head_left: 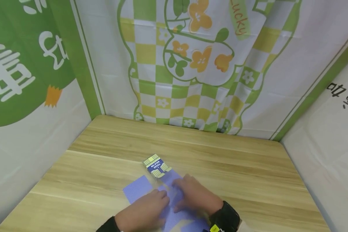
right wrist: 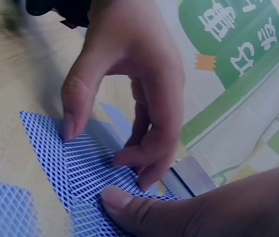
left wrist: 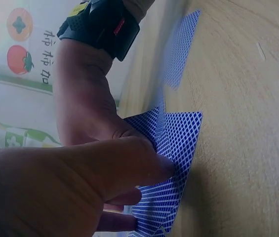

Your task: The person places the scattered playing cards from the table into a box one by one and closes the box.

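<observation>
Playing cards with blue patterned backs lie fanned and overlapping under both hands. My left hand holds the fanned bunch from its left side; in the left wrist view its thumb lies along the top cards, fingers at the far edge. From the right side, my right hand grips the same bunch with curled fingers. Its thumb presses on the card backs in the right wrist view, while its fingers are mostly hidden there. A card box reading "Texas Hold'em" lies just beyond the cards.
Another blue-backed card lies left of the bunch, and loose cards are near the front. The wooden table is bounded by printed cloth at its back and sides.
</observation>
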Demonstrator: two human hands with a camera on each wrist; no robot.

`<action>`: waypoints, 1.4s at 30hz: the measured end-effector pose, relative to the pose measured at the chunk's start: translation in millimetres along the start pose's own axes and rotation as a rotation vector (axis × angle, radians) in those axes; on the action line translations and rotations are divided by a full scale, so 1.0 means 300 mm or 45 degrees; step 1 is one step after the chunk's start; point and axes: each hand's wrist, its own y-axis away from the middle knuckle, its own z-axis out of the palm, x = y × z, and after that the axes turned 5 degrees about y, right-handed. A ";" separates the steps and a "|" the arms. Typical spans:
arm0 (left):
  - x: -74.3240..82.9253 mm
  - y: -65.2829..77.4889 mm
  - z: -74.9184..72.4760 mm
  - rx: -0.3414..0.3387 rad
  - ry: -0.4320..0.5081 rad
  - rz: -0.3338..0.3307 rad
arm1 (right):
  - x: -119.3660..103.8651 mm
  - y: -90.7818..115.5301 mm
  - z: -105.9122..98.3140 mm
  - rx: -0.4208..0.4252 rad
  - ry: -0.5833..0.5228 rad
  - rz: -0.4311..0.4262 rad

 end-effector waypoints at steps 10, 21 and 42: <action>-0.004 -0.012 -0.012 -0.010 0.075 -0.028 | 0.030 0.008 -0.023 0.130 -0.206 0.015; -0.059 -0.055 -0.037 0.145 0.218 -0.360 | 0.058 0.016 -0.070 0.076 -0.289 0.177; -0.183 -0.080 0.015 0.381 0.180 -0.564 | 0.099 0.027 -0.111 -0.055 -0.412 0.162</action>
